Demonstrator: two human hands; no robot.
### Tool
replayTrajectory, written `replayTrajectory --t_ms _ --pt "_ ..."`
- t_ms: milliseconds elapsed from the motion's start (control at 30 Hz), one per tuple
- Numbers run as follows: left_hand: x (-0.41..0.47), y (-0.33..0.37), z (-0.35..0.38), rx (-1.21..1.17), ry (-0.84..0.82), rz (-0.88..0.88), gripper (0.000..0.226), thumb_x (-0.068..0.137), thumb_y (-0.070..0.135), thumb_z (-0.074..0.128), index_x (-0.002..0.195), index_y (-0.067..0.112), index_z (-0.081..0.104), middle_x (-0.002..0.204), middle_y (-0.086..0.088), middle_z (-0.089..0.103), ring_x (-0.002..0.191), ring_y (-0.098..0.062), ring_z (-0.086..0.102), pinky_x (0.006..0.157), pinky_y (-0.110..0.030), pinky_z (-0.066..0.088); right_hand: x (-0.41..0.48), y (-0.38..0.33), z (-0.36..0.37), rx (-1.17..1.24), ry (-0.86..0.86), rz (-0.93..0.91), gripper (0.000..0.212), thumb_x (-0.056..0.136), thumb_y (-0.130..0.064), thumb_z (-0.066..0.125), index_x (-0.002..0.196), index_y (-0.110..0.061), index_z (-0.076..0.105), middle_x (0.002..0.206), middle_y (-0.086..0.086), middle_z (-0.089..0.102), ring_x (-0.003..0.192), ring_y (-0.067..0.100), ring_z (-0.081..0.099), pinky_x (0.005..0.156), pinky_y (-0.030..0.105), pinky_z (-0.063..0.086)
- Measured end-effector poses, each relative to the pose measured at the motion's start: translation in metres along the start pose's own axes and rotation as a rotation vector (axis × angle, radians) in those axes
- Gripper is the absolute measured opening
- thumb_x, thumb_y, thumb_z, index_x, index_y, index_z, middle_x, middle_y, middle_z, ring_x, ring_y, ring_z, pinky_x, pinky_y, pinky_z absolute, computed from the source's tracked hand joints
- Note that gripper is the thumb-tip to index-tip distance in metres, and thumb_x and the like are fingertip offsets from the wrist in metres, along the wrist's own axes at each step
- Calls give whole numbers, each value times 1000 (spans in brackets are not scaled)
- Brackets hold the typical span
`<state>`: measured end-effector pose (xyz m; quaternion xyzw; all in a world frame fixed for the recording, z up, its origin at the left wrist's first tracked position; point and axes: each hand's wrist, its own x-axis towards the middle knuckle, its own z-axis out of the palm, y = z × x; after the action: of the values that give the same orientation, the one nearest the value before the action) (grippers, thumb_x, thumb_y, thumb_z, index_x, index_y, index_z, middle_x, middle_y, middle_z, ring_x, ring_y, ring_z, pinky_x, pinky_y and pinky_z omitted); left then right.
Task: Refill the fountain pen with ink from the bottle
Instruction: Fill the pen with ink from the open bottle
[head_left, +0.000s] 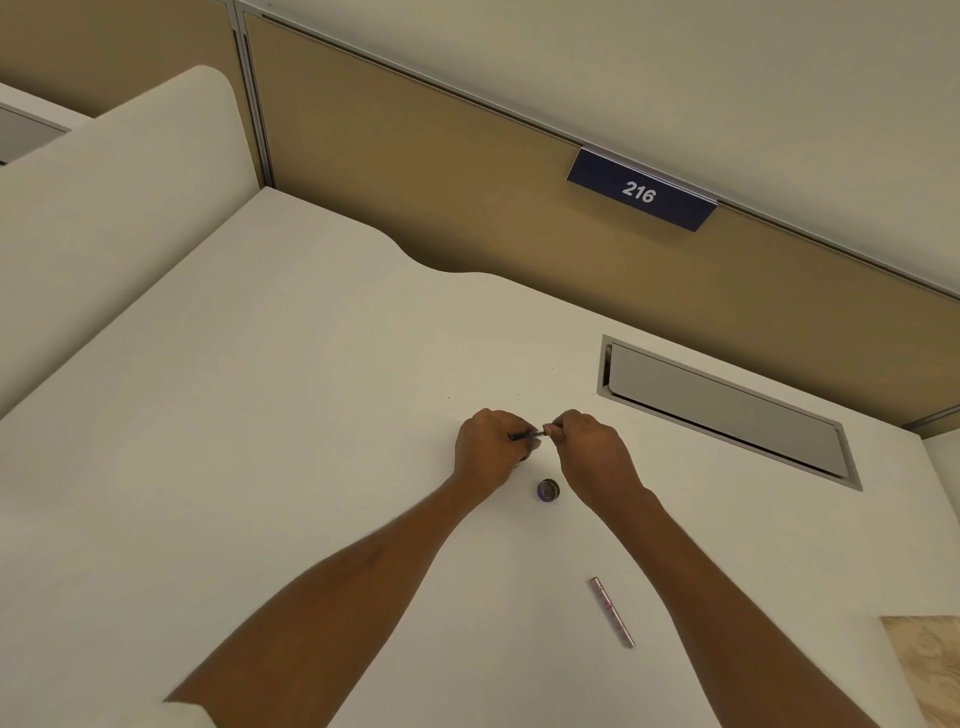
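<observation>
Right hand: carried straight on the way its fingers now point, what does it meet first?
The left hand. The right hand pinches one end of a thin dark pen part and points along it toward the left hand, which grips the other end, so depth likely matches.

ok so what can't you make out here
Head view only.
The thin dark pen part: mostly covered by the left hand and right hand; which part, unclear.
The small round dark thing: too small to tell cap from bottle.
The tan board: cut off by frame corner.
</observation>
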<state>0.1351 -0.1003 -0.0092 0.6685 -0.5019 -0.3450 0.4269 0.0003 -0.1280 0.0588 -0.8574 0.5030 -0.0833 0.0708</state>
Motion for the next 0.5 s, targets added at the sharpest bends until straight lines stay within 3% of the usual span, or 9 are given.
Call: replayTrajectory --t_ms 133,267,500 --pt "0 0 0 8 0 13 16 75 23 68 59 19 64 54 4 60 54 -12 53 54 -29 41 2 -2 4 -83 61 -2 31 94 -24 51 76 1 56 64 19 60 52 37 53 48 33 35" --pt "0 0 0 -3 8 12 12 75 22 69 64 18 68 59 4 65 61 -13 57 58 -30 44 3 -3 4 -115 89 8 33 89 -21 58 63 -2 51 50 15 53 39 35 48 42 27 30" --pt "-1 1 0 -11 3 0 9 76 23 69 67 20 71 63 4 67 65 -12 59 59 -28 44 7 -7 3 -146 -10 99 43 99 -33 34 75 -4 55 69 15 60 63 33 53 54 32 33"
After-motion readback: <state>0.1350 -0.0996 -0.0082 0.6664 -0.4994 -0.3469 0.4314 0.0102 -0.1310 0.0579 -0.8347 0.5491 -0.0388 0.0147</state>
